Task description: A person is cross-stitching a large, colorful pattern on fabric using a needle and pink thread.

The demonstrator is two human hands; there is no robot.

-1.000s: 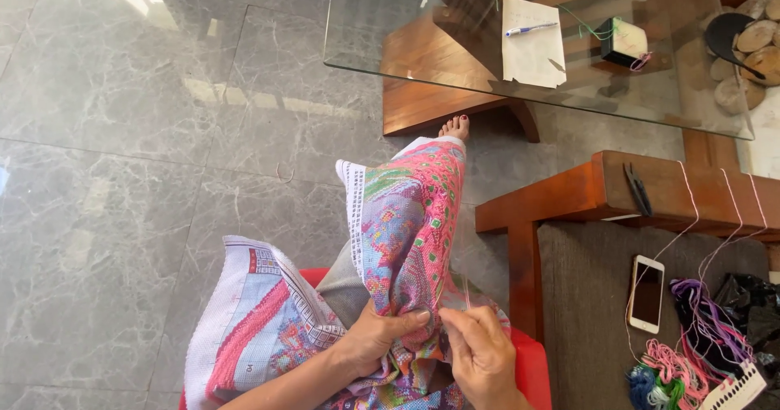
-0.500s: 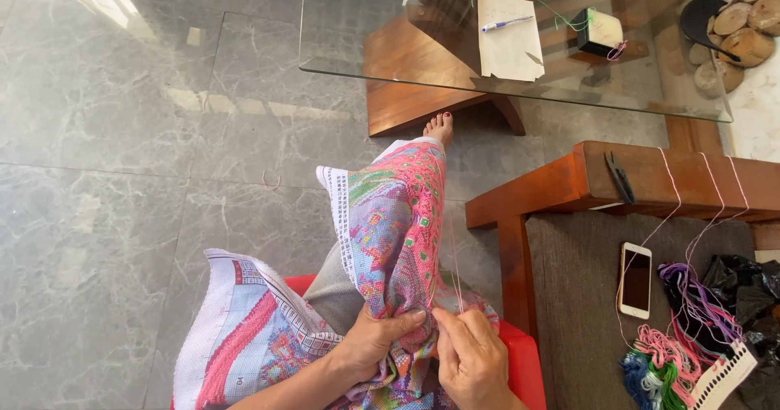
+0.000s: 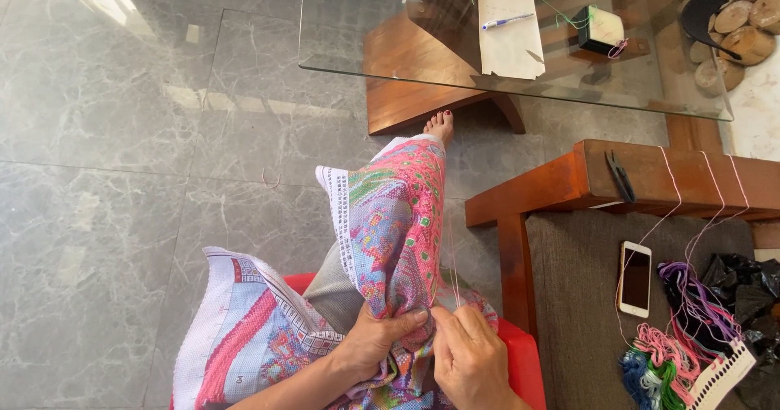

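The cross-stitch cloth [image 3: 390,239] is the biggest thing you handle: it drapes over your lap and down your outstretched leg, its free end hanging toward the grey tile floor [image 3: 122,134]. That slack could slide off your knee and tug the work from your fingers, or drag on the tiles and pick up dirt.

Your left hand [image 3: 375,341] is clamped on a bunched fold of the cloth, thumb on top. Your right hand [image 3: 471,361] has its fingertips pinched together at the fold, right where a fine thread [image 3: 452,264] rises; I cannot tell whether a needle is in them. Pull that thread hard and it may knot or snag on the stitching.

On the bench beside you, loose skeins of floss [image 3: 674,353] lie near a phone [image 3: 634,278] and could tangle.

On the glass table [image 3: 357,44] sit a white sheet of paper [image 3: 510,40] and a small cream-topped square box [image 3: 601,30] with dark sides.
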